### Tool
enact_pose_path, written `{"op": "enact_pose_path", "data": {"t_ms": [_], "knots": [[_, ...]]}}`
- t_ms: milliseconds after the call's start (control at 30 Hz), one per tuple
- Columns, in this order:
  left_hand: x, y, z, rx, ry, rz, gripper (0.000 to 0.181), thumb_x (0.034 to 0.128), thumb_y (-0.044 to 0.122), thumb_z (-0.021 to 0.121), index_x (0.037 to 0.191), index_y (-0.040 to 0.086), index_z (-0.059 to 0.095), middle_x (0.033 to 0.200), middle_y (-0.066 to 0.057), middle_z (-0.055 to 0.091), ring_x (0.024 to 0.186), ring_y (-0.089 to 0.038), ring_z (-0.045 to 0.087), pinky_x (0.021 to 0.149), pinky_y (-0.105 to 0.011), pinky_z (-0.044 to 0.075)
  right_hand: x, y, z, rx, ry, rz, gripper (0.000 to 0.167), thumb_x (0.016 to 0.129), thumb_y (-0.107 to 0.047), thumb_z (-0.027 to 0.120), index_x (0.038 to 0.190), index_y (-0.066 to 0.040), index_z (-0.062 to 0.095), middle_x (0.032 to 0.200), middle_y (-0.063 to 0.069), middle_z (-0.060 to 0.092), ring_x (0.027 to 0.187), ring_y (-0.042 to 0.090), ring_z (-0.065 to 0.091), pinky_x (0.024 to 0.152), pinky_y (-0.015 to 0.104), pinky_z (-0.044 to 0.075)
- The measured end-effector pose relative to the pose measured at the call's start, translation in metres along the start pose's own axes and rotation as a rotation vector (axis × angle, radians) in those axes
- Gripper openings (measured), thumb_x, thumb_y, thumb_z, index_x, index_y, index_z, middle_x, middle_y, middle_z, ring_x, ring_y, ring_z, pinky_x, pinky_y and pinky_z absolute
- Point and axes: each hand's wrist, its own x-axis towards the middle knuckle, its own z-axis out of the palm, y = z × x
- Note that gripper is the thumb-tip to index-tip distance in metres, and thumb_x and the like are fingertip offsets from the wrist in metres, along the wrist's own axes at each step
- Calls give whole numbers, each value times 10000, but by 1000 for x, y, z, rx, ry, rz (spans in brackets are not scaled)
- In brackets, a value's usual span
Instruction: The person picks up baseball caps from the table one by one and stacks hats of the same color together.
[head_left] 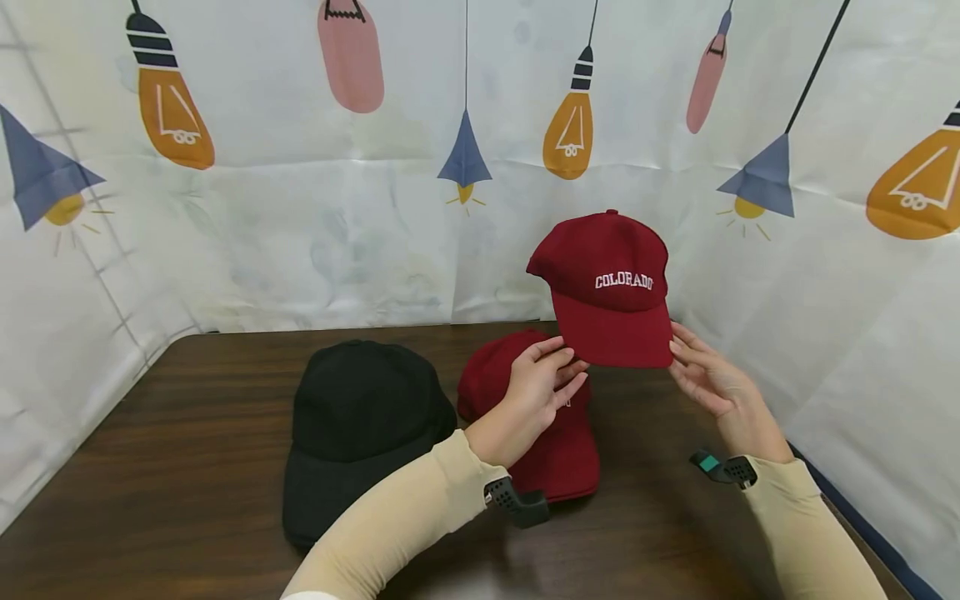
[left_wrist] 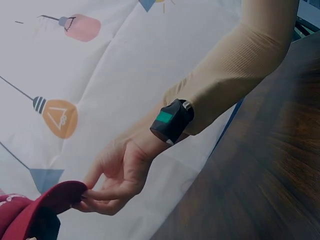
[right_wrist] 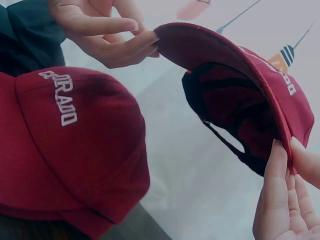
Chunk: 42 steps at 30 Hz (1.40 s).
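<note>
A dark red cap (head_left: 611, 267) with white "COLORADO" lettering is held up in the air, brim toward me. My left hand (head_left: 536, 383) is at the brim's left corner, fingertips against its edge. At the opposite corner my right hand (head_left: 716, 379) pinches the brim; the right wrist view has its thumb (right_wrist: 306, 162) on one side and fingers on the other. A second dark red cap (head_left: 551, 458) lies on the table, partly hidden behind my left hand and wrist. The black cap (head_left: 367, 400) sits left of it.
Dark brown wood-look table (head_left: 150, 467) extends to the left and front. White cloth (head_left: 337, 233) printed with hanging lamps and bulbs encloses the back and both sides. A dark band (head_left: 300, 133) on each wrist stands out from the sleeves.
</note>
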Motion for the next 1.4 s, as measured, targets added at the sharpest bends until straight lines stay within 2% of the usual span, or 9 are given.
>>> {"op": "enact_pose_path", "data": {"t_ms": [233,400,567,700,933,1200,1400], "knots": [[-5,9,-11,18,-5,13,261,992,-24,620,1245,32,593,977,-64,626,762,-149,690,912,-395,572,9,8,3,-23,-53,28,402,1084,26,349,1252,-80,698,1217,72,687,1041,217,700,862,293,579],[-12,13,-22,39,-21,20,281,1007,-17,601,1283,20,566,987,-64,609,778,-143,689,910,-383,572,16,15,1,-117,-111,43,456,1086,41,330,1298,-127,697,1252,54,680,1058,196,695,874,279,571],[-17,16,-34,68,-26,22,284,1016,0,597,1297,19,557,991,-59,607,788,-133,688,903,-377,575,21,22,2,-206,-85,46,450,1073,52,391,1284,-181,713,1222,38,681,1021,167,701,860,267,572],[-20,21,-43,84,-23,26,278,1019,5,595,1294,21,556,990,-56,609,785,-125,692,910,-383,573,25,29,6,-227,-61,66,472,1071,69,383,1267,-201,716,1195,40,678,1015,163,702,867,271,569],[-25,26,-59,96,1,35,251,1010,-2,607,1256,20,562,947,-47,611,778,-132,701,849,-359,594,33,38,19,-284,1,92,466,1054,88,433,1253,-243,694,1174,37,661,999,155,699,865,270,567],[-30,31,-71,127,24,32,239,1020,13,599,1255,27,557,965,-48,614,790,-124,703,850,-348,591,35,47,31,-252,-5,124,425,1048,87,456,1246,-223,670,1150,51,654,973,161,703,850,281,576],[-33,31,-81,138,43,23,204,1030,29,584,1232,34,552,1002,-53,596,797,-132,700,793,-326,591,35,54,33,-262,-4,135,419,1052,78,455,1251,-226,663,1154,52,648,970,156,699,843,276,578]]}}
